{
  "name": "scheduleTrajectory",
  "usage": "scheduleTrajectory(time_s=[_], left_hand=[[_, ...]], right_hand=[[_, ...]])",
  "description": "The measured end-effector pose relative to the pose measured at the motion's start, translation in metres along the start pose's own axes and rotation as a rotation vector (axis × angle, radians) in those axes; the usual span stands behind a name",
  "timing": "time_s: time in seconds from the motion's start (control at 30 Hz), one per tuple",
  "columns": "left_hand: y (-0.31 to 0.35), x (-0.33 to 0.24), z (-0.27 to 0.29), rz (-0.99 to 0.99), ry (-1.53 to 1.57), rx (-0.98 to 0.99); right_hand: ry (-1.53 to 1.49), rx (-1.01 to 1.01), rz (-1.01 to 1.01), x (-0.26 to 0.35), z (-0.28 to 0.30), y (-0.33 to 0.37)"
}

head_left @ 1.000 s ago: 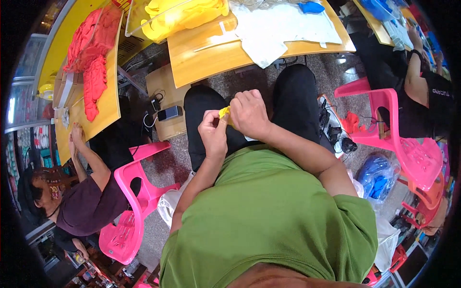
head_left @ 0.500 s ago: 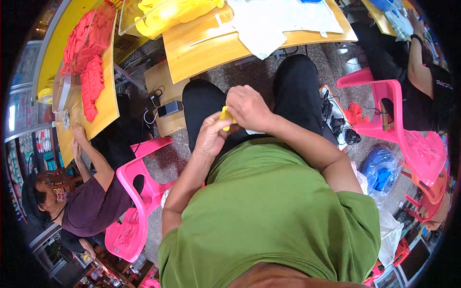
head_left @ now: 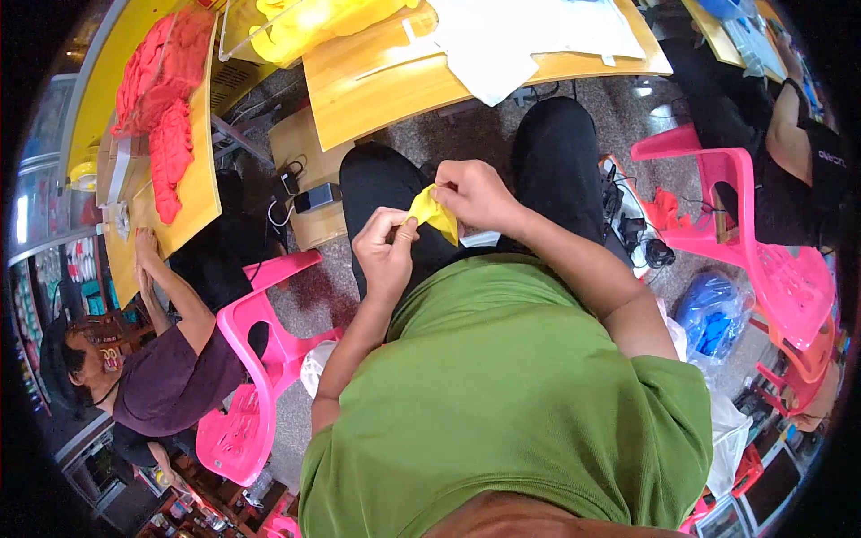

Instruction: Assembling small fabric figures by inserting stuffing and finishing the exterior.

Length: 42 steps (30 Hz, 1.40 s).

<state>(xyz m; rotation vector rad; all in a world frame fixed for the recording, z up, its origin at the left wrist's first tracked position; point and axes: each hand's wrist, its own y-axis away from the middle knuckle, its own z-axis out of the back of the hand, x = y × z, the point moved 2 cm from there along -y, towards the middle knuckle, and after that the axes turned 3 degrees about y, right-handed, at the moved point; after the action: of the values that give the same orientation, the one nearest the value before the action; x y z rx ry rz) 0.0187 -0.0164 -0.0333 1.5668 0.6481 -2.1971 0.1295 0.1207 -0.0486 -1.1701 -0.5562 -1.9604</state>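
Above my lap, a small limp yellow piece of soft material [head_left: 437,215] is stretched between my two hands. My left hand [head_left: 386,249] pinches its left corner between thumb and forefinger. On the upper right edge, my right hand [head_left: 478,194] grips it with bent fingers. The lower right part of the piece hangs free below my right fingers. Whether it is a single or double layer I cannot tell. A heap of similar yellow pieces [head_left: 327,25] lies on the wooden table [head_left: 368,103] ahead of me.
White cloth [head_left: 538,40] overhangs the table's near edge. Red pieces [head_left: 170,161] are piled on the left table, where a person [head_left: 179,377] sits. Pink chairs [head_left: 269,359] stand on both sides. A power bank [head_left: 317,197], cables [head_left: 632,229] and a blue bag [head_left: 713,314] lie low around me.
My hands have moved apart, and the yellow piece, bunched between the fingers before, is now spread open. The person at left has drawn their hands closer together.
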Motion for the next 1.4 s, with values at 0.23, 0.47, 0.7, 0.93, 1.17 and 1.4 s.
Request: scheduleTrajectory(time_s=[0.23,0.47,0.7,0.93,1.17,1.4], left_hand=[[-0.009,0.012,0.008,0.439,0.784,-0.168],[-0.005,0.018,0.003,0.549,0.915,-0.186],[-0.004,0.02,0.012,0.584,0.928,-0.208],[0.001,0.017,0.006,0.558,1.145,-0.082],[-0.001,0.015,0.013,0.523,0.613,-0.045],[-0.016,-0.015,0.002,0.09,0.215,0.198]], right_hand=[[-0.815,0.07,-0.148,-0.013,-0.002,-0.002],[-0.367,0.014,-0.187,0.001,-0.016,0.017],[-0.209,-0.156,0.189,0.012,0.007,0.012],[-0.572,-0.176,0.098,0.002,0.01,0.007],[-0.627,-0.052,0.255,-0.008,0.001,0.002],[-0.611,0.182,0.199,0.011,0.008,-0.003]])
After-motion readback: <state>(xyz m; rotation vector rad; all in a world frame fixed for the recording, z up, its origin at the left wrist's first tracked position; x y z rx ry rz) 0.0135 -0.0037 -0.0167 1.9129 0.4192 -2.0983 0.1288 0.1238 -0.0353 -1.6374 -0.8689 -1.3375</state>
